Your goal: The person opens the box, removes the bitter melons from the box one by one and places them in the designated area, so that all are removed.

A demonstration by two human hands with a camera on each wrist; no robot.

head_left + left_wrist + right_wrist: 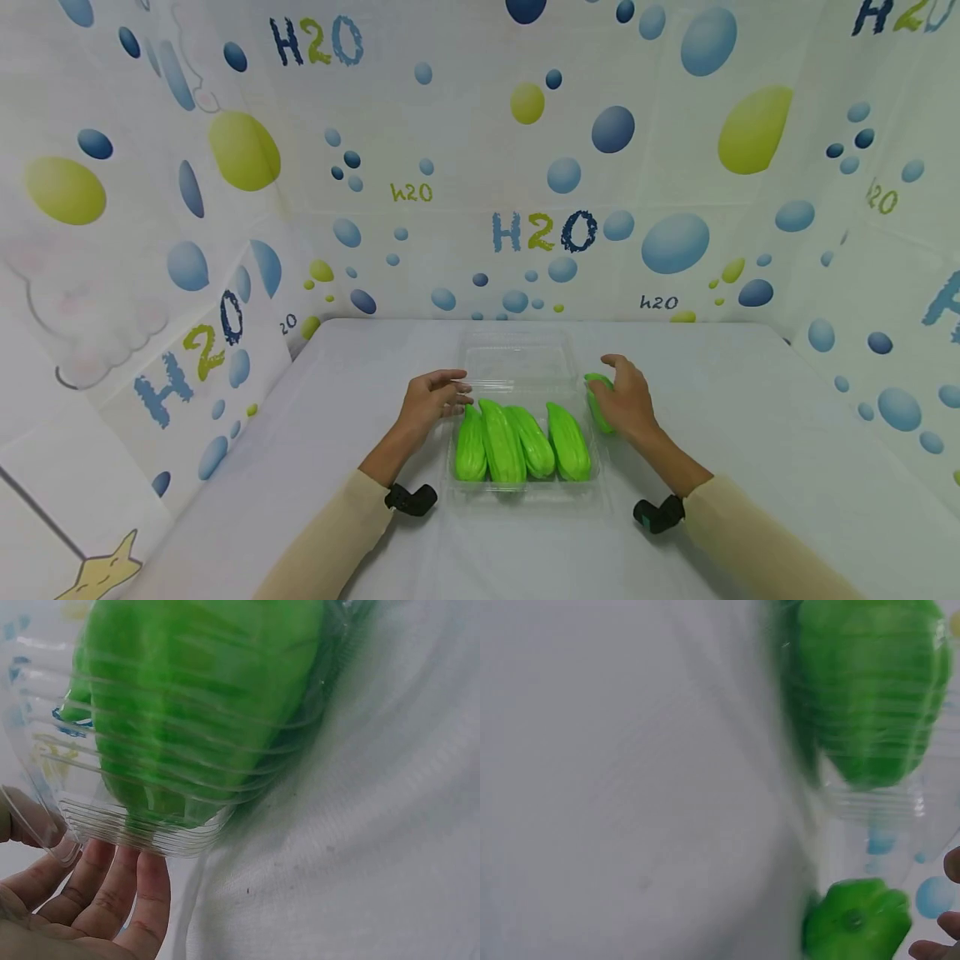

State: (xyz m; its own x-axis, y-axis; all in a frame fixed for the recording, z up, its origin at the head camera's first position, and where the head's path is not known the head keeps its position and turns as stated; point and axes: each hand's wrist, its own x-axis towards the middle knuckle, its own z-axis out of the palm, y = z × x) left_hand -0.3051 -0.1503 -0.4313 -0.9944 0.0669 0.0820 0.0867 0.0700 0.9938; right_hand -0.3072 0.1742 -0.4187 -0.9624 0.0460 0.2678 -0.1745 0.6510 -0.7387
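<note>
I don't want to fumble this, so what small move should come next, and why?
Probably close the right hand round the loose green vegetable: it lies outside the clear container, by its right side, next to that hand, while four similar vegetables lie inside and the left hand is at the opposite edge.

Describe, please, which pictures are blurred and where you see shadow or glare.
Head view: bright, mostly sharp, soft shadow beside the left sleeve; left wrist view: dimmer, pale glare lines on the box, left fingers fairly clear; right wrist view: also dim, cloth and box blurred, perhaps by motion, with small glints on the box.
</note>
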